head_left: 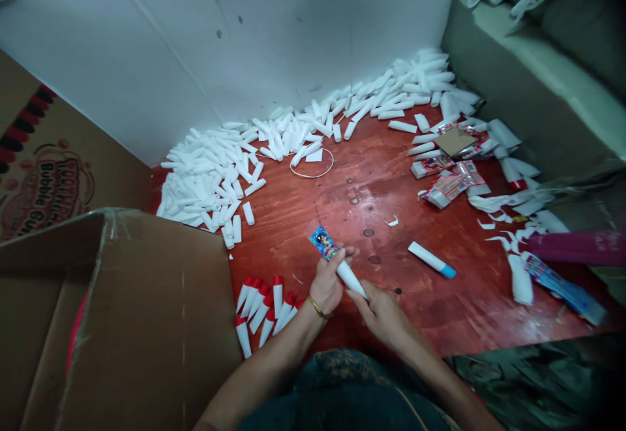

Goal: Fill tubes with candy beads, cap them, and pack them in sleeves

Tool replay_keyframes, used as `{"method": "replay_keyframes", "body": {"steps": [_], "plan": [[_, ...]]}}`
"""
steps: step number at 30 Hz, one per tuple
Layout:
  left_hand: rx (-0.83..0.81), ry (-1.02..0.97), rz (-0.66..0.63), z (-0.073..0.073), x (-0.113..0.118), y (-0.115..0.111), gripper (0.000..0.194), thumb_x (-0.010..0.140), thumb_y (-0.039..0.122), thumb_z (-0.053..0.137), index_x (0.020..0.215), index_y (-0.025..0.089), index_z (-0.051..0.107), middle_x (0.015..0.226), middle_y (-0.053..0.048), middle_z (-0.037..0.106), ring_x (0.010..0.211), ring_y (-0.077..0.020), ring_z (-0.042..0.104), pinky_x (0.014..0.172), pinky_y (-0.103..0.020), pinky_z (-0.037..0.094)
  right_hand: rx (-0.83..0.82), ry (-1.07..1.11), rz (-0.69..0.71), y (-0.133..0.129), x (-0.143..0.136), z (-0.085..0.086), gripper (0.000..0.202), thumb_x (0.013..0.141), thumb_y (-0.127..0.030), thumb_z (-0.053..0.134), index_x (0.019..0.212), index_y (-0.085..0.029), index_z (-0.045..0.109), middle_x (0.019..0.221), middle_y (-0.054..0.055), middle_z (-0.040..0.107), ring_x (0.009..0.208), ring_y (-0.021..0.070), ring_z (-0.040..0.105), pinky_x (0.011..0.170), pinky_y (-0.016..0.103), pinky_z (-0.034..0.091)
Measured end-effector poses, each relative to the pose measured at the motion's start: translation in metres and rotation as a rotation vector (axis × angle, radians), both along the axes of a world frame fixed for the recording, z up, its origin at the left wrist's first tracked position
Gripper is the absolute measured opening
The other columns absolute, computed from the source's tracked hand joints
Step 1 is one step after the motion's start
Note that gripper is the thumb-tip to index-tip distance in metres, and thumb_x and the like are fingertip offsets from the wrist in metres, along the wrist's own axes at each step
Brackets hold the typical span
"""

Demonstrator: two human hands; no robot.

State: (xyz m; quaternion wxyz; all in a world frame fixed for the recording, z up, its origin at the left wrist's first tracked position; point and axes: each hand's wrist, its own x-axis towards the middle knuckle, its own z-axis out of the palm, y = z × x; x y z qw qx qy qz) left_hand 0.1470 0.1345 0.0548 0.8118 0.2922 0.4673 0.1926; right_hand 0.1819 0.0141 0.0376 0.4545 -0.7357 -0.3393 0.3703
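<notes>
My left hand [327, 282] is closed around a white squeeze tube [351, 278], near the lower edge of a blue printed sleeve [323, 242]. The sleeve sticks out past my fingers at the tube's far end, with a clear edge. At the near end my right hand [384, 313] grips the tube between thumb and fingers. The tube slants over the red table [303, 212]. Beside my left forearm lie several white tubes with red caps [264, 304]. A white tube with a blue cap [432, 259] rests to the right of my hands.
White tubes are heaped [205, 173] along the wall [293, 33]. A cardboard box [161, 313] stands at the left. On the right lie printed packets [445, 188], white scraps, a blue sleeve bundle [565, 287] and a magenta roll [577, 247]. A thin white loop [313, 175] lies mid-table.
</notes>
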Motion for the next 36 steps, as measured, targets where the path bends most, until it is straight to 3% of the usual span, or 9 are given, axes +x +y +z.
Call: {"method": "replay_keyframes", "body": {"steps": [3, 6, 9, 12, 18, 22, 27, 32, 36], "plan": [[0.040, 0.019, -0.029, 0.000, -0.004, -0.005, 0.033, 0.056, 0.027, 0.076, 0.081, 0.013, 0.058, 0.075, -0.004, 0.070, 0.084, -0.0184, 0.065, 0.088, -0.029, 0.042, 0.047, 0.034, -0.012, 0.008, -0.001, 0.003, 0.032, 0.086, -0.038, 0.035, 0.063, -0.019, 0.046, 0.052, 0.001, 0.053, 0.045, 0.0138, 0.049, 0.043, 0.023, 0.033], [0.003, 0.055, -0.112, 0.002, -0.010, -0.014, 0.035, 0.060, 0.035, 0.073, 0.082, 0.014, 0.056, 0.077, -0.004, 0.069, 0.063, -0.0128, 0.063, 0.058, -0.021, 0.047, 0.086, 0.331, -0.010, 0.015, 0.001, 0.002, 0.036, 0.085, -0.045, 0.037, 0.060, -0.020, 0.043, 0.045, -0.003, 0.047, 0.038, 0.0105, 0.044, 0.038, 0.021, 0.033], [-0.016, 0.108, -0.229, 0.003, -0.013, -0.018, 0.041, 0.062, 0.045, 0.069, 0.084, 0.014, 0.054, 0.081, -0.005, 0.068, 0.040, -0.0081, 0.052, 0.032, -0.019, 0.031, 0.106, 0.592, -0.008, 0.020, 0.005, -0.002, 0.037, 0.082, -0.051, 0.041, 0.063, -0.020, 0.042, 0.044, -0.007, 0.043, 0.031, 0.0081, 0.039, 0.034, 0.020, 0.035], [0.040, 0.086, -0.261, 0.006, -0.007, -0.012, 0.047, 0.058, 0.044, 0.073, 0.089, 0.014, 0.054, 0.084, -0.006, 0.068, 0.043, -0.0078, 0.053, 0.035, -0.018, 0.034, 0.133, 0.507, -0.017, 0.022, 0.008, -0.006, 0.034, 0.083, -0.049, 0.041, 0.069, -0.019, 0.045, 0.048, -0.006, 0.046, 0.033, 0.0083, 0.042, 0.035, 0.020, 0.035], [0.092, 0.055, -0.072, 0.010, 0.015, 0.012, 0.044, 0.049, 0.046, 0.078, 0.068, 0.016, 0.052, 0.049, 0.002, 0.057, 0.064, -0.0174, 0.065, 0.064, -0.025, 0.047, 0.121, 0.251, -0.001, 0.014, 0.006, -0.010, 0.033, 0.089, -0.043, 0.036, 0.075, -0.018, 0.054, 0.061, -0.001, 0.060, 0.049, 0.0126, 0.057, 0.051, 0.023, 0.042], [0.103, 0.084, -0.078, 0.007, 0.016, 0.006, 0.044, 0.048, 0.048, 0.077, 0.059, 0.014, 0.051, 0.048, 0.002, 0.057, 0.052, -0.0142, 0.062, 0.051, -0.020, 0.044, 0.100, 0.146, -0.083, 0.013, 0.003, -0.010, 0.040, 0.090, -0.043, 0.032, 0.063, -0.019, 0.050, 0.051, -0.002, 0.054, 0.046, 0.0128, 0.054, 0.048, 0.023, 0.039], [0.060, 0.181, -0.307, 0.000, 0.006, -0.008, 0.053, 0.057, 0.063, 0.063, 0.057, 0.010, 0.056, 0.061, -0.010, 0.067, 0.025, -0.0061, 0.041, 0.024, -0.018, 0.026, 0.146, 0.194, -0.121, 0.022, 0.001, -0.010, 0.039, 0.089, -0.044, 0.032, 0.060, -0.020, 0.044, 0.047, -0.002, 0.051, 0.042, 0.0126, 0.051, 0.045, 0.022, 0.037], [0.101, 0.204, -0.373, -0.008, -0.004, -0.008, 0.053, 0.065, 0.062, 0.057, 0.068, 0.009, 0.062, 0.069, -0.010, 0.068, 0.025, -0.0068, 0.043, 0.023, -0.018, 0.029, 0.121, 0.276, -0.134, 0.026, -0.003, -0.020, 0.040, 0.088, -0.045, 0.032, 0.059, -0.020, 0.044, 0.045, -0.001, 0.051, 0.039, 0.0125, 0.050, 0.043, 0.022, 0.037], [0.201, 0.242, -0.372, -0.013, -0.005, -0.009, 0.053, 0.068, 0.062, 0.054, 0.068, 0.010, 0.064, 0.068, -0.011, 0.068, 0.028, -0.0065, 0.043, 0.026, -0.019, 0.028, 0.037, 0.136, -0.081, 0.028, -0.004, -0.025, 0.041, 0.089, -0.044, 0.025, 0.061, -0.020, 0.043, 0.045, -0.001, 0.050, 0.040, 0.0128, 0.051, 0.043, 0.022, 0.037]]}}
